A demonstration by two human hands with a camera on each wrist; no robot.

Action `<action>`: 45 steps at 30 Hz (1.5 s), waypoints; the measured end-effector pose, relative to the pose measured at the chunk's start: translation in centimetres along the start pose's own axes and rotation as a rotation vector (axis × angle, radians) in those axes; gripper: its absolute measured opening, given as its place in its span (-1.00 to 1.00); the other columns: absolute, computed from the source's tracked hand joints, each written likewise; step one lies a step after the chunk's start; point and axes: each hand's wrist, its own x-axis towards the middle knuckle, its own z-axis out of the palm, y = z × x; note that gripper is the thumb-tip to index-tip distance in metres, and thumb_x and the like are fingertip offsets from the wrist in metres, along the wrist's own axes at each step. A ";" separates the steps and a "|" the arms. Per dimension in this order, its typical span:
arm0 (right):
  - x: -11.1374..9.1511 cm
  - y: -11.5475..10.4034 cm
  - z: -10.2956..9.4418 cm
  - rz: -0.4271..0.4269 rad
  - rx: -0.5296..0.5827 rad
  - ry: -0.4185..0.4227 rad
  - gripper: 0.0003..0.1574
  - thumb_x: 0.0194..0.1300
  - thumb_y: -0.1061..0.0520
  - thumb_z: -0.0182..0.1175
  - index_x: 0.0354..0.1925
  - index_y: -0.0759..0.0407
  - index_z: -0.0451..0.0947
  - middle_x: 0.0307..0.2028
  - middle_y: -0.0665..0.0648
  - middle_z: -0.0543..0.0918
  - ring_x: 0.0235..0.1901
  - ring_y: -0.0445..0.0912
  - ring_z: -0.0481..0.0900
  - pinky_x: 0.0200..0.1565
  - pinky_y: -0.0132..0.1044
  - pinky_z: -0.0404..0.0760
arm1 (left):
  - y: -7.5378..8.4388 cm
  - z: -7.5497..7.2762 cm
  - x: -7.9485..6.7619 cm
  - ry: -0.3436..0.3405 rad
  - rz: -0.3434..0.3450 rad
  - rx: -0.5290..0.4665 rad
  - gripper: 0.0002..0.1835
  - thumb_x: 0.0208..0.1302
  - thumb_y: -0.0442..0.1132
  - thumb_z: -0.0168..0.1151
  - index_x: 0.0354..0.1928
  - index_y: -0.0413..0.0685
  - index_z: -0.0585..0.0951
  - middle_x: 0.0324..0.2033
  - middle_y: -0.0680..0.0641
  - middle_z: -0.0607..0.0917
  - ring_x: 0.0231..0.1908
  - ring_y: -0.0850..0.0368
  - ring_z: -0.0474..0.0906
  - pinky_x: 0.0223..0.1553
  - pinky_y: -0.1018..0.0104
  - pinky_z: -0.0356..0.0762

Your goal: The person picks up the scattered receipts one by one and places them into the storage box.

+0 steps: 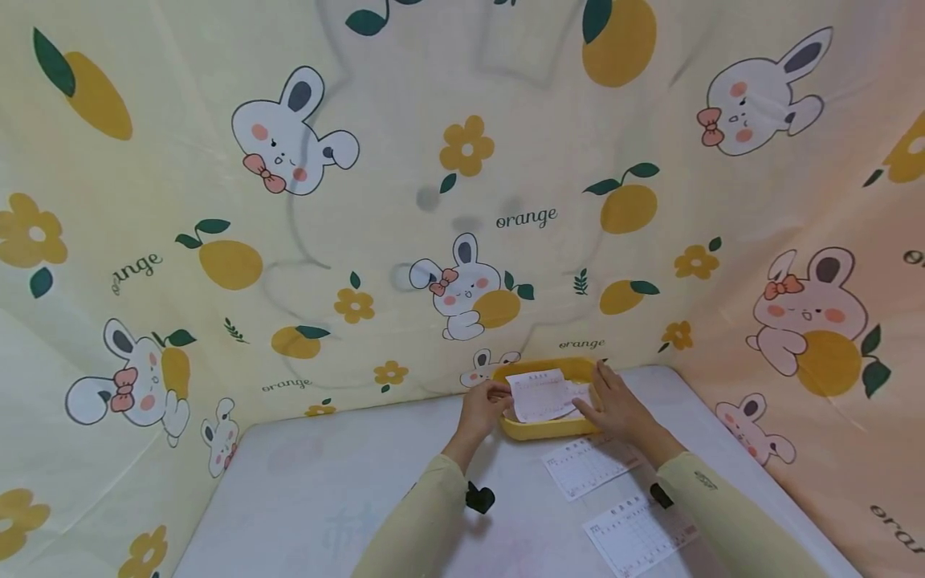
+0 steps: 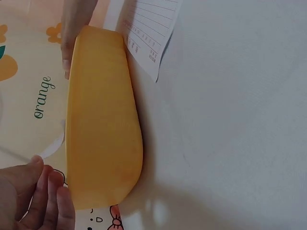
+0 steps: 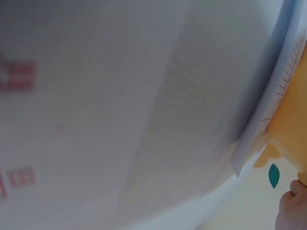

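A yellow plastic basket [image 1: 547,430] stands on the white table near the back wall. Inside it lies a printed paper slip [image 1: 540,395], partly curled up. At the basket's left end my left hand [image 1: 478,413] pinches the edge of a paper slip between thumb and fingers; in the left wrist view, that hand [image 2: 41,196] is beside the basket rim with a bit of white paper at the fingertips. My right hand [image 1: 620,405] rests along the right rim, fingers extended and thumb spread over the paper inside. Part of the basket's right end is hidden by this hand.
Two printed slips lie on the table before the basket: one [image 1: 588,466] close to it, another [image 1: 636,534] nearer, partly under the right forearm. Bunny-and-orange patterned cloth [image 1: 390,241] walls the table at the back and sides.
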 end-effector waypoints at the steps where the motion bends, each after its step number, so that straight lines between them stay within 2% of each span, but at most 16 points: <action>1: 0.0 0.0 0.0 0.003 -0.003 -0.001 0.31 0.57 -0.44 0.09 0.67 0.46 -0.18 0.70 0.43 -0.21 0.64 0.46 -0.15 0.55 0.40 -0.03 | 0.1 0.0 0.0 0.006 0.009 0.020 -0.82 0.44 -0.32 0.43 0.03 -0.15 0.76 -0.18 0.03 0.79 -0.18 0.24 0.67 -0.07 0.37 0.69; 8: 0.2 0.0 -0.1 0.003 -0.005 -0.004 0.30 0.58 -0.43 0.07 0.67 0.46 -0.21 0.70 0.43 -0.22 0.63 0.47 -0.15 0.54 0.40 -0.03 | 0.4 -0.3 -0.2 0.006 0.010 0.083 -0.70 0.49 -0.27 0.39 0.19 -0.15 0.74 -0.03 -0.03 0.78 -0.12 0.14 0.64 -0.10 0.33 0.68; 12: 0.1 0.0 -0.1 0.000 -0.009 -0.004 0.29 0.58 -0.42 0.08 0.67 0.47 -0.20 0.70 0.44 -0.21 0.63 0.48 -0.14 0.54 0.41 -0.02 | 0.4 -0.3 -0.2 -0.008 0.026 0.176 -0.64 0.54 -0.20 0.35 0.29 -0.12 0.70 0.16 -0.12 0.73 0.10 -0.03 0.65 0.15 0.13 0.66; 15: 0.0 -0.1 -0.1 -0.005 -0.006 -0.004 0.28 0.58 -0.40 0.09 0.67 0.47 -0.19 0.70 0.44 -0.21 0.63 0.48 -0.14 0.54 0.41 -0.02 | 0.2 -0.3 -0.3 -0.030 0.055 0.260 -0.58 0.56 -0.14 0.32 0.34 -0.14 0.66 0.30 -0.20 0.66 0.34 -0.15 0.55 0.40 -0.05 0.48; 18: 0.0 0.1 0.0 -0.008 -0.003 -0.003 0.28 0.58 -0.40 0.10 0.66 0.47 -0.19 0.70 0.44 -0.21 0.63 0.48 -0.14 0.53 0.41 -0.01 | 0.0 -0.1 -0.4 -0.067 0.085 0.343 -0.51 0.59 -0.10 0.28 0.40 -0.19 0.60 0.42 -0.23 0.57 0.49 -0.20 0.39 0.53 -0.10 0.28; 23: 0.2 0.4 0.3 -0.003 -0.003 -0.006 0.30 0.57 -0.44 0.08 0.67 0.45 -0.19 0.70 0.42 -0.22 0.63 0.47 -0.14 0.54 0.42 -0.02 | -0.4 0.3 -0.5 -0.110 0.119 0.442 -0.38 0.58 -0.02 0.28 0.48 -0.26 0.50 0.50 -0.25 0.46 0.53 -0.21 0.32 0.54 -0.06 0.27; 30: 0.3 0.5 0.3 -0.007 0.000 -0.004 0.31 0.57 -0.45 0.08 0.67 0.46 -0.19 0.70 0.43 -0.21 0.63 0.47 -0.13 0.54 0.41 -0.02 | -0.2 0.5 -0.8 -0.152 0.083 0.465 -0.10 0.51 0.15 0.34 0.62 -0.29 0.27 0.61 -0.25 0.30 0.58 -0.20 0.25 0.57 -0.06 0.22; 33: 0.3 0.5 0.3 0.000 -0.002 -0.006 0.31 0.57 -0.44 0.09 0.67 0.45 -0.19 0.70 0.43 -0.22 0.63 0.47 -0.14 0.53 0.42 -0.02 | -0.3 0.7 -0.9 -0.180 0.076 0.512 0.02 0.47 0.28 0.32 0.66 -0.25 0.19 0.65 -0.23 0.21 0.62 -0.18 0.16 0.59 -0.05 0.16; 40: 0.3 0.8 0.4 -0.014 -0.021 -0.004 0.34 0.57 -0.50 0.01 0.66 0.48 -0.21 0.69 0.45 -0.22 0.63 0.48 -0.14 0.53 0.42 -0.01 | -1.3 1.6 -0.6 -0.218 0.073 0.661 0.24 0.38 0.57 0.10 0.72 -0.19 -0.02 0.73 -0.18 -0.06 0.71 -0.09 -0.17 0.66 0.01 -0.16; 45: 0.4 0.8 0.4 -0.024 -0.023 0.005 0.32 0.58 -0.48 0.02 0.66 0.50 -0.20 0.69 0.46 -0.20 0.63 0.47 -0.12 0.54 0.41 0.00 | -2.3 2.1 0.2 -0.226 0.059 0.703 0.31 0.31 0.65 0.05 0.74 -0.13 -0.11 0.74 -0.13 -0.18 0.72 -0.04 -0.28 0.66 0.06 -0.26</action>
